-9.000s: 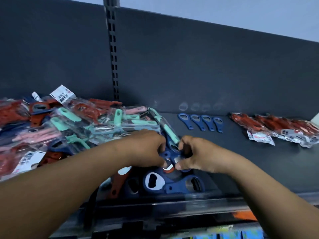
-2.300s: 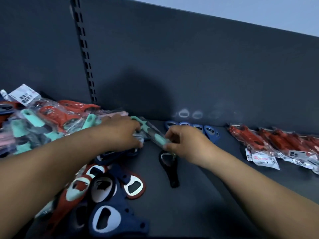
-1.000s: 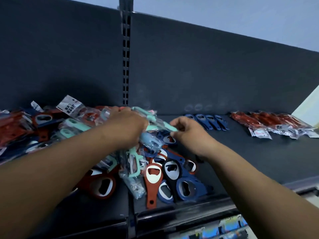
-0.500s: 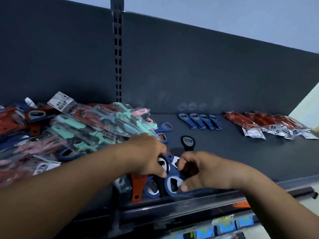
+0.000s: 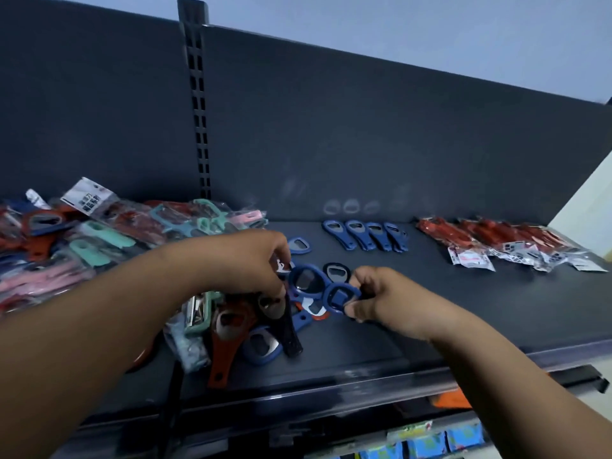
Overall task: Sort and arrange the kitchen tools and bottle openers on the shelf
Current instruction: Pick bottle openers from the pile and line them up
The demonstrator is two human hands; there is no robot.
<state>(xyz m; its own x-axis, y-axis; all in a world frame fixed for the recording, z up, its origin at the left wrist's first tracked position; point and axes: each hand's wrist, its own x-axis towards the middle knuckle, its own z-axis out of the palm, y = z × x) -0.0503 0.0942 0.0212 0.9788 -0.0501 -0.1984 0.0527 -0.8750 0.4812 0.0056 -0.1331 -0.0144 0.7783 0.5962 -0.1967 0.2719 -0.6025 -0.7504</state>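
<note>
My right hand (image 5: 381,298) pinches the head of a blue bottle opener (image 5: 341,294) lifted a little above the dark shelf (image 5: 463,313). My left hand (image 5: 245,263) is curled over the loose openers and grips a second blue bottle opener (image 5: 306,281) with a round head. Below them lies a heap of loose openers (image 5: 251,332), red, blue and black. A row of blue openers (image 5: 366,230) lies neatly at the back. One black opener (image 5: 336,271) and one blue opener (image 5: 299,245) lie apart on the shelf.
A big pile of bagged tools (image 5: 82,240) in mint, pink and red fills the shelf's left part. Bagged red tools (image 5: 496,241) lie in a row at the right back. A slotted upright (image 5: 198,104) divides the back panel. The shelf's front lip (image 5: 331,392) runs below.
Both hands have risen from the front heap, each lifting a blue opener clear of it. The camera has tilted slightly.
</note>
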